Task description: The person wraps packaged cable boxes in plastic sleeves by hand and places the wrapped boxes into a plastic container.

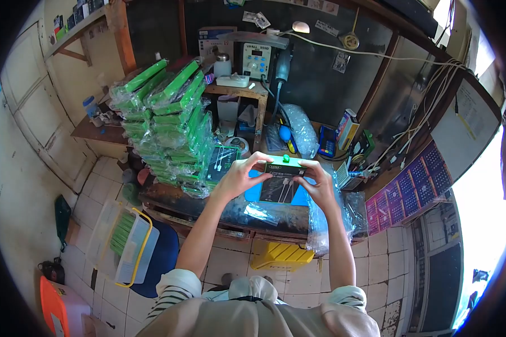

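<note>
Between both hands I hold a black and green cable box (284,168) with a green hang tab on its top edge. My left hand (243,178) grips its left end, thumb below and fingers on top. At its right end my right hand (319,185) grips it the same way. Just below it, another black box with a cable picture (276,190) lies on a blue mat (301,196); whether the two boxes touch, I cannot tell. A similar cable box (224,161) rests to the left of my left hand.
Stacks of green boxes in clear plastic (174,123) rise at the left of the desk. Plastic wrap (320,224) lies at the right edge. A soldering station (256,60) stands at the back. A yellow stool (283,256) and a clear bin (118,241) are on the floor.
</note>
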A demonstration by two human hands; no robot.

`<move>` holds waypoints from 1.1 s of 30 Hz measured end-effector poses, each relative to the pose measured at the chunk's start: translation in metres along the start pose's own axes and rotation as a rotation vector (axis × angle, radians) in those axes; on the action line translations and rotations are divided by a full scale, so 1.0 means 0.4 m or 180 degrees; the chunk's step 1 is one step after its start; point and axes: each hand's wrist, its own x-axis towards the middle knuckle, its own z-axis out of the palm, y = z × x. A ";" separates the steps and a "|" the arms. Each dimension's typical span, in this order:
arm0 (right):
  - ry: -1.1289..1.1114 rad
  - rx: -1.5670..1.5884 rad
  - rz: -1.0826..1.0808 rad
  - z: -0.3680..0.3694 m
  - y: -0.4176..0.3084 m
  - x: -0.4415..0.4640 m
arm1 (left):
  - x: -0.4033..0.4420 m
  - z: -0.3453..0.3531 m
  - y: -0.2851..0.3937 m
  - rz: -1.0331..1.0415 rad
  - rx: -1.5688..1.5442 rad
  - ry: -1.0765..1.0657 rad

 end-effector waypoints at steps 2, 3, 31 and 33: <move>0.0205 -0.0442 -0.0343 0.006 0.016 0.007 | 0.003 0.006 -0.019 0.0028 0.0112 0.0064; 0.0371 -0.0381 -0.0397 0.018 0.014 0.012 | 0.004 0.009 -0.029 0.0058 0.0223 0.0127; 0.0016 -0.1093 -0.0673 -0.005 -0.083 0.070 | -0.053 0.118 -0.126 -0.0932 -0.0892 0.0454; 0.0050 -0.1086 -0.0717 -0.012 -0.091 0.074 | -0.069 0.148 -0.160 -0.1132 -0.1388 0.0387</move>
